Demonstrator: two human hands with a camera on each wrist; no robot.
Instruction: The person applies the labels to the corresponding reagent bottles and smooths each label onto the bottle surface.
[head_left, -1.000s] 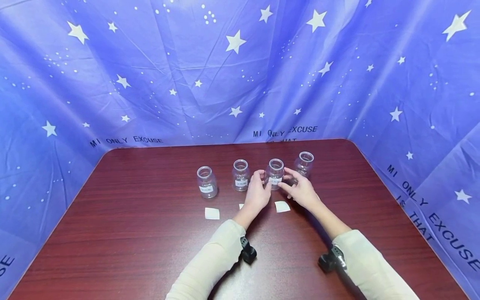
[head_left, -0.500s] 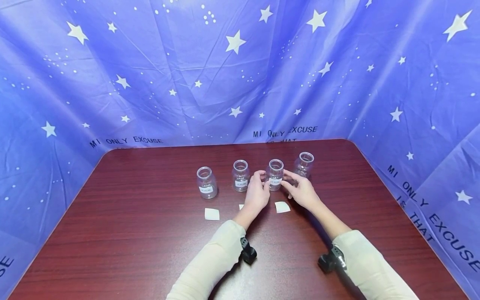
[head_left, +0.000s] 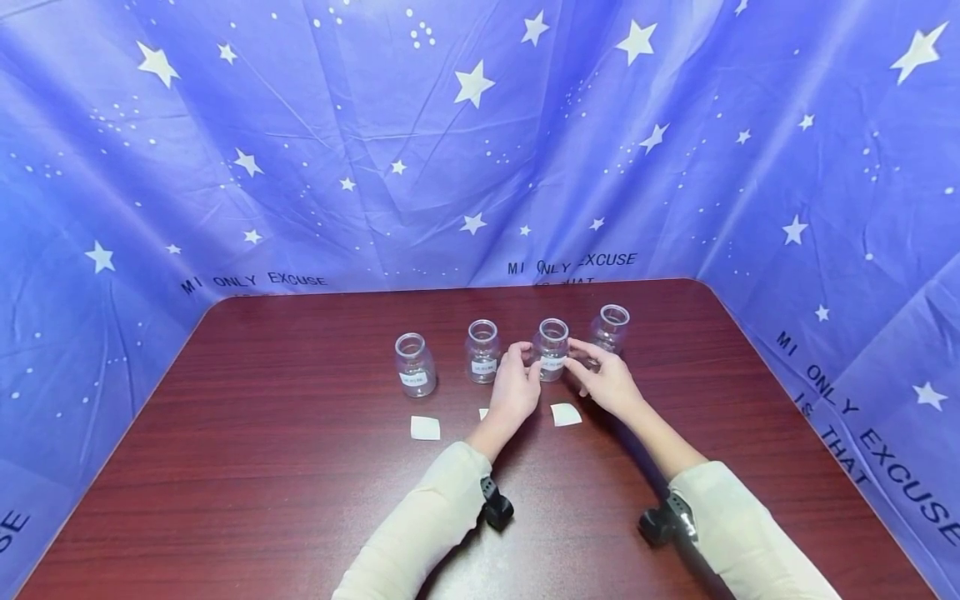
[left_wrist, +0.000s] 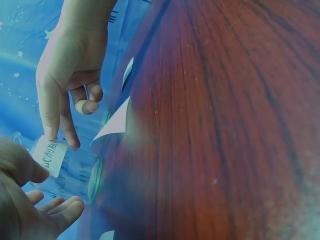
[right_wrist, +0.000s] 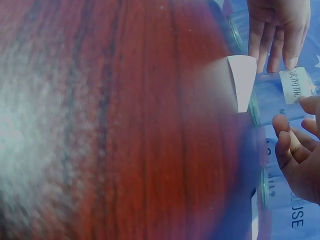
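Both hands are at a clear glass jar (head_left: 553,340), third from the left in a row of upright jars. Its front bears a white label (head_left: 552,364) with printed characters. My left hand (head_left: 514,389) holds the jar's left side, its thumb at the label's left end. From the right, my right hand (head_left: 611,385) holds the jar, thumb on the label's right end and fingers along the side. In the right wrist view the label (right_wrist: 297,85) lies flat on the glass between the two thumbs. A white paper piece (head_left: 566,415) lies in front of this jar.
Left of the hands stand two labelled jars (head_left: 416,367) (head_left: 482,343). A further jar (head_left: 609,327) stands behind the right hand, partly covered. Another paper piece (head_left: 425,428) lies at left; one more (head_left: 483,413) is mostly behind the left wrist. Starry blue cloth (head_left: 315,192) surrounds the table (head_left: 300,492).
My right thumb has shifted slightly right and up along the label's right end. The left hand has barely moved, and the jars and paper pieces stay in place.
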